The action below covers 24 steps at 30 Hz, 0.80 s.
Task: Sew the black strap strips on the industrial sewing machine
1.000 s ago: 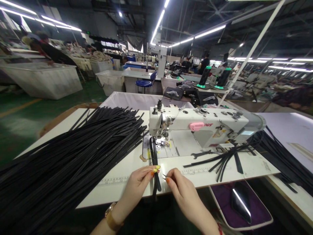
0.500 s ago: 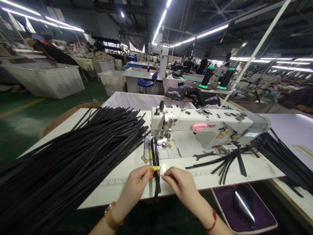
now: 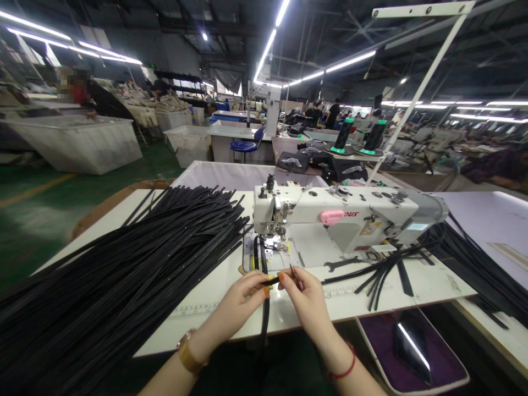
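Pinched from both sides: one black strip (image 3: 271,281)

Heaped strips (image 3: 124,264) lie lengthwise at the left, seemingly for easy reach. Finger and thumb of the left hand (image 3: 241,291) clamp the strip before the sewing machine (image 3: 305,202), probably to steady it. At its right, the right hand (image 3: 307,292) pinches it too, a small pointed tool (image 3: 295,275) tucked behind the thumb, perhaps so the fingertips stay free. Rightmost, a wrench (image 3: 341,264) lies near loose strips (image 3: 377,275).

Wrench (image 3: 341,264) on the bench (image 3: 185,329) inward from its front edge, dark glossy slab (image 3: 408,346) on a purple pad (image 3: 379,338) below that edge near the right corner, 1 blue stool (image 3: 243,146) beyond the back edge, pale bin (image 3: 82,144) beyond the left.
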Tool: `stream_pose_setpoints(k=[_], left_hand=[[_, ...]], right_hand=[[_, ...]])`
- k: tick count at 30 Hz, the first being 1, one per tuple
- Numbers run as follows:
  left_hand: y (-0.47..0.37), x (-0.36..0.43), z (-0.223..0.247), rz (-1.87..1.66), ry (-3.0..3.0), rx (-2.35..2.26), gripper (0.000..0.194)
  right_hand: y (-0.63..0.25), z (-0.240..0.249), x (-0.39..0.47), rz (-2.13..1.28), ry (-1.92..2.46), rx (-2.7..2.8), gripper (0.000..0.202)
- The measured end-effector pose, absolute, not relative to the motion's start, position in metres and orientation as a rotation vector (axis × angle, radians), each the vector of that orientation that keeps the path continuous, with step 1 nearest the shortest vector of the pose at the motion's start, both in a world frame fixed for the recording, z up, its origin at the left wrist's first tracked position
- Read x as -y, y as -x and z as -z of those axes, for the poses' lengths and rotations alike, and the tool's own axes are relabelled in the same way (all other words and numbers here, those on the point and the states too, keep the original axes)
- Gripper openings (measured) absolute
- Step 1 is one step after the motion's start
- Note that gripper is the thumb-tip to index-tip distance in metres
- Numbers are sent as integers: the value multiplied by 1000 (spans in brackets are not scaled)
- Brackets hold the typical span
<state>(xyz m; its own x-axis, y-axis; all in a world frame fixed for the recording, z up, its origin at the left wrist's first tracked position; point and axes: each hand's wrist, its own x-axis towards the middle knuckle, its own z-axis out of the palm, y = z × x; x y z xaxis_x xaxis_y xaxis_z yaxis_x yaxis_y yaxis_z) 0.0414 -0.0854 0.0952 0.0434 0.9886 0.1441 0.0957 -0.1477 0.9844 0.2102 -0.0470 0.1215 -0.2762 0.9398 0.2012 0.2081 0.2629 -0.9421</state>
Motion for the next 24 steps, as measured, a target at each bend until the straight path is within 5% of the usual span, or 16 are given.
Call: stream_pose_setpoints(k=[5,14,24], left_hand=[[-47,75,-102,-1186,-1298,-1236,28],[-52,73,-108,-1240,-1197,-1179,29],[-51,72,-110,-1178,-1301,-1251,31]], right_hand=[[-221,-112,38,-1217,1057,1475,32],[-252,-92,41,-190,1140,1962,19],[-237,-97,29,-103,1015,2051,14]])
